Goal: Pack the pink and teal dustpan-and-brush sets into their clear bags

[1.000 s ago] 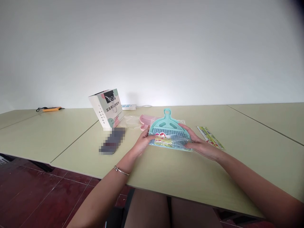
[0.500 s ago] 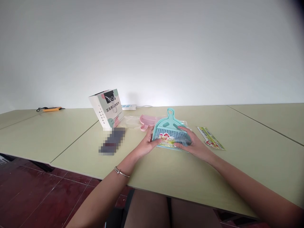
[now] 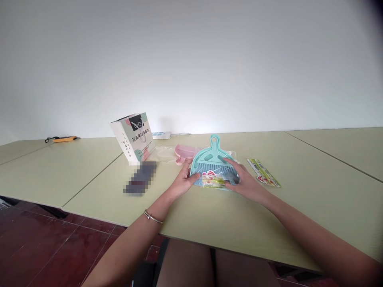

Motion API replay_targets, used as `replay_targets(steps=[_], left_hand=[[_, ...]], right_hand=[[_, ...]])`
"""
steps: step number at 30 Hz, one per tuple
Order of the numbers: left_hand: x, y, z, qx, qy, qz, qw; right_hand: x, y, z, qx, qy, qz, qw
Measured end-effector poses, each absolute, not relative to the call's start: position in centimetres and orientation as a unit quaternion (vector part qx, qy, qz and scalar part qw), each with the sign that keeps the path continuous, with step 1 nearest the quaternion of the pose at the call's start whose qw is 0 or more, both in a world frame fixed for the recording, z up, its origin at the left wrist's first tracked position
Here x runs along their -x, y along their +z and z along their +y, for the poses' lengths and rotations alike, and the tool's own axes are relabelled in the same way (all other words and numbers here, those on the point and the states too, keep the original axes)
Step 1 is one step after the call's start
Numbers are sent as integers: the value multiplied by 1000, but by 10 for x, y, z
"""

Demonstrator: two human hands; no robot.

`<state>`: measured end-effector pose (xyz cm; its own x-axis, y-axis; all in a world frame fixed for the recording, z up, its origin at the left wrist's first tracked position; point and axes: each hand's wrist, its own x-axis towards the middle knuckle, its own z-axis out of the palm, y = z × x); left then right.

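A turquoise dustpan with a blue-bristled brush set in it lies in clear plastic wrapping, its looped handle pointing away from me. Over the bristles sits a printed card with red mushrooms. My left hand grips the left rim, thumb on top near the card. On the other side my right hand holds the right edge, its fingers curved over the wrapping. Behind the dustpan, partly covered, is a pink plastic piece.
A printed paper bag stands on the table at the left, with a blurred dark object in front. To the right lies another printed card. A white power strip and an orange item sit near the wall.
The printed card over the bristles has shifted slightly toward me and lies straighter. Both hands keep hold of the dustpan, with small finger movements; the view has moved a little.
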<state>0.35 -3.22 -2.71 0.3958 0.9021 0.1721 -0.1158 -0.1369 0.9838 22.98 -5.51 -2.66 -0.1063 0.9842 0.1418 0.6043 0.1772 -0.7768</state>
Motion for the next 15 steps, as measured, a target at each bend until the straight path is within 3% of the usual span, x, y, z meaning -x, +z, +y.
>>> replay_targets(steps=[15], left_hand=[[0, -16, -37, -496, 457, 354, 648]], right_hand=[[-237, -23, -51, 491, 442, -652, 371]])
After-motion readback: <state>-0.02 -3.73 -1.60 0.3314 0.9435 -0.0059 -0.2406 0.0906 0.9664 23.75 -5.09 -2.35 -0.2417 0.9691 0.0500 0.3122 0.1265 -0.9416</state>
